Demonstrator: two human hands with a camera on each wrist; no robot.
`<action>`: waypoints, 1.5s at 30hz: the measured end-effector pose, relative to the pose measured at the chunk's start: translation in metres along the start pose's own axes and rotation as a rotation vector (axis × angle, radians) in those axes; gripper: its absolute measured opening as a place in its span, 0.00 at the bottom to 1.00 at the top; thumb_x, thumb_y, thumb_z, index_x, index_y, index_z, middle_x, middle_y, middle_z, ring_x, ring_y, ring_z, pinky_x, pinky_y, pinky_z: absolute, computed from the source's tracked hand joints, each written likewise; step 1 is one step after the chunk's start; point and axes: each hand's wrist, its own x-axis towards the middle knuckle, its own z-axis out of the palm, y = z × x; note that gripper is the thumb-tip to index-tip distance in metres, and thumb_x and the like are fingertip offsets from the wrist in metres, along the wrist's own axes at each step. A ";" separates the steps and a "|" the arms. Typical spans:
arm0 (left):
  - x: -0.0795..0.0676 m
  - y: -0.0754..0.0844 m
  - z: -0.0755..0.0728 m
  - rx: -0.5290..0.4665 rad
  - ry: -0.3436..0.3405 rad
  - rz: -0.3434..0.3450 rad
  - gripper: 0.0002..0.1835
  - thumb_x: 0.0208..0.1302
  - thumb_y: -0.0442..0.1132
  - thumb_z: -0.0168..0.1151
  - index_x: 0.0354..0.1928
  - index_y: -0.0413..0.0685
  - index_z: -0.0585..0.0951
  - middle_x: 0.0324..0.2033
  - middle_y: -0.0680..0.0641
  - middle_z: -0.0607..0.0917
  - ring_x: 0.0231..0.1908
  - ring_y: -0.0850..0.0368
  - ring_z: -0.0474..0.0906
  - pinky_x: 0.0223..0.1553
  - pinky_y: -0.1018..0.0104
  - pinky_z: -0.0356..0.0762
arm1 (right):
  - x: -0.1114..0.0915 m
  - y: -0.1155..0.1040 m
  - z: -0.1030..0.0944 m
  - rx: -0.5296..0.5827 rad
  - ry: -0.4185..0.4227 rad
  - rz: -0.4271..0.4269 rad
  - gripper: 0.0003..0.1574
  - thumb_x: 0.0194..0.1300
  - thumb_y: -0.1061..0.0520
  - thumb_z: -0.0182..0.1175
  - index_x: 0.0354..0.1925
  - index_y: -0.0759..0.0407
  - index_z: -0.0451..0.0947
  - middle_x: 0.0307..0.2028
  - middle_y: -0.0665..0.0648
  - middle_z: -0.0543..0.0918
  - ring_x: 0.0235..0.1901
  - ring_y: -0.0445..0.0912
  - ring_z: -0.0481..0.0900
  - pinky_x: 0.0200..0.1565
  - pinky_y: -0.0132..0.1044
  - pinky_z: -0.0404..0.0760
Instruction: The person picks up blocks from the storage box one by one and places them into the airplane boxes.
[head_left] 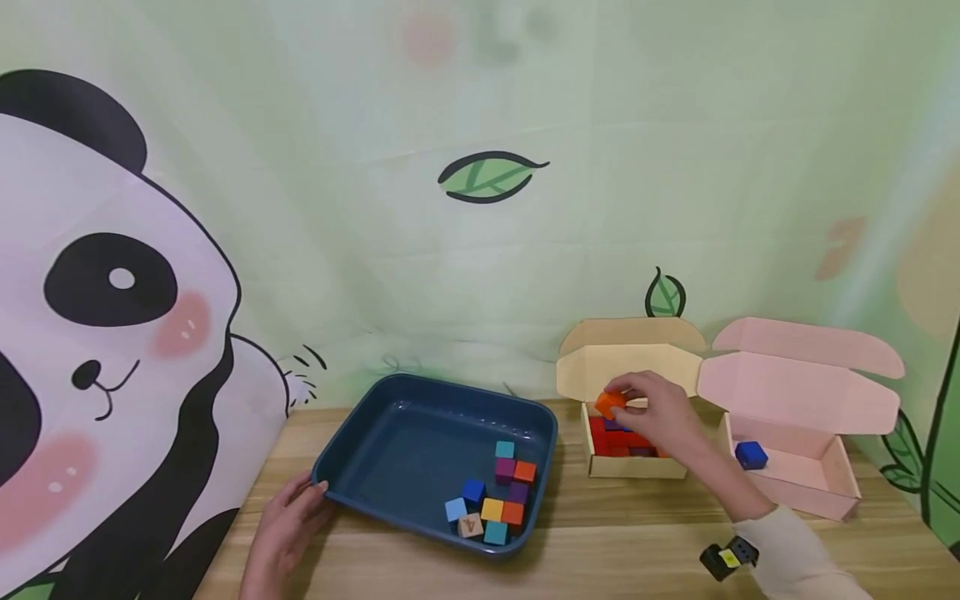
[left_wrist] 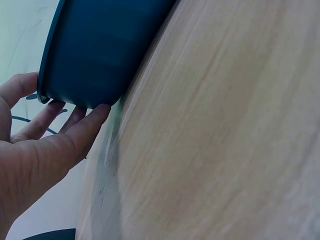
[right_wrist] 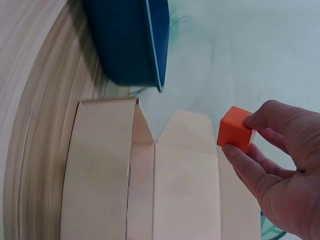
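My right hand (head_left: 660, 417) pinches an orange cube (right_wrist: 235, 129) between thumb and fingers, above the cream cardboard box (head_left: 637, 467). Inside that open box lie several red blocks (head_left: 617, 439) along with some purple ones. At the left, my left hand (head_left: 288, 521) holds the near left corner of a dark blue tray (head_left: 435, 400), thumb at the rim and fingers against its outer wall (left_wrist: 95, 55). Several coloured cubes sit in the tray's right part, among them a yellow cube (head_left: 492, 510), a teal cube (head_left: 495, 533) and a wooden cube with a letter (head_left: 470, 525).
To the right of the cream box stands an open pink box (head_left: 810, 492) with one blue block (head_left: 751, 455) in it. Both lids are raised at the back. A cloth backdrop (head_left: 360, 233) with a printed panda hangs behind the wooden table (head_left: 600, 542).
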 end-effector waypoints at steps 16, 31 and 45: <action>-0.001 0.001 0.001 -0.021 0.006 -0.011 0.35 0.74 0.35 0.59 0.76 0.36 0.56 0.65 0.41 0.68 0.45 0.69 0.80 0.65 0.51 0.75 | -0.028 0.029 -0.057 -0.125 -0.017 0.104 0.17 0.61 0.64 0.71 0.48 0.62 0.82 0.46 0.63 0.83 0.46 0.60 0.83 0.45 0.52 0.89; 0.001 -0.001 -0.001 -0.019 0.002 -0.007 0.36 0.74 0.36 0.60 0.76 0.36 0.57 0.65 0.42 0.70 0.46 0.69 0.80 0.65 0.51 0.75 | -0.049 0.084 -0.093 -0.285 -0.116 0.089 0.16 0.57 0.64 0.73 0.44 0.65 0.82 0.39 0.62 0.82 0.38 0.58 0.84 0.35 0.48 0.89; -0.001 0.000 -0.002 -0.002 -0.006 -0.006 0.36 0.75 0.36 0.59 0.77 0.36 0.55 0.72 0.35 0.61 0.46 0.70 0.79 0.67 0.50 0.73 | -0.054 0.137 -0.126 -0.448 -0.262 0.000 0.14 0.51 0.66 0.75 0.36 0.59 0.82 0.32 0.54 0.79 0.32 0.47 0.76 0.31 0.34 0.83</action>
